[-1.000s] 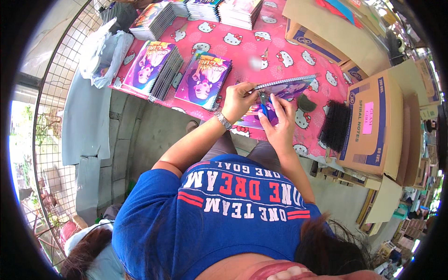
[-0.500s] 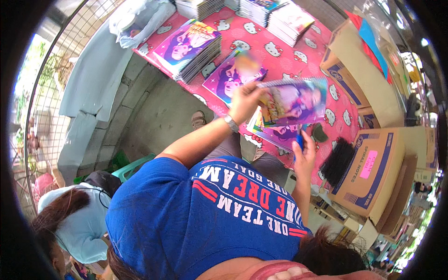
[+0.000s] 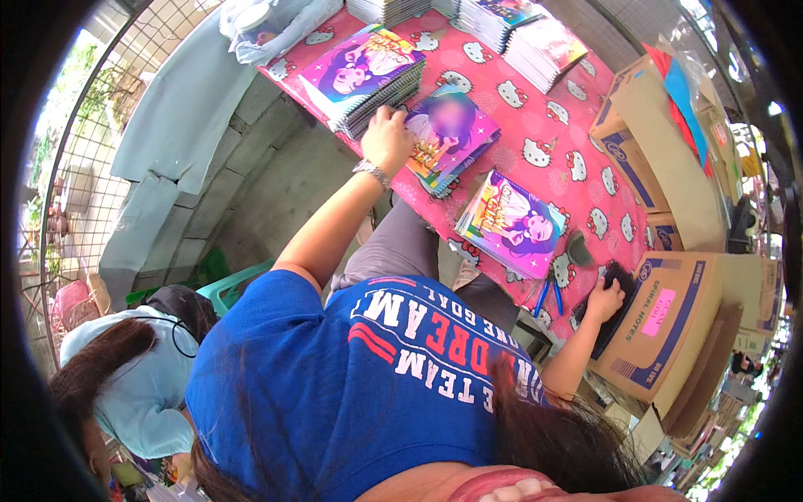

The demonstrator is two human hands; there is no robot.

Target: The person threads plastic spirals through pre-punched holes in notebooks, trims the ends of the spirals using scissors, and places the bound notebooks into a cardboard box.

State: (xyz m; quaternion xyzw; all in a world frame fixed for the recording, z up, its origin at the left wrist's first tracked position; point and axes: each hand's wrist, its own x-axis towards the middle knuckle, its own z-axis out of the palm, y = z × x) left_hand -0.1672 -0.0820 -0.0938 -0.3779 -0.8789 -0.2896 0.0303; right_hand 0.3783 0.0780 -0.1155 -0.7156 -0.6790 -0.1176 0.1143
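My left hand, with a watch on its wrist, grips the near corner of a colourful spiral notebook that lies on top of a low stack on the pink table. Off to the right, my right hand closes over a black bundle at the table's edge, beside a cardboard box. Another notebook lies flat between my two hands. Two blue pens rest close to my right hand.
A taller notebook stack stands left of my left hand, with more stacks at the far side. Cardboard boxes line the right. Another person in a light blue top sits at lower left by a wire fence.
Both hands held one notebook a second ago. My left hand then carried it up and left onto the middle stack, while my right hand let go and dropped onto the black bundle.
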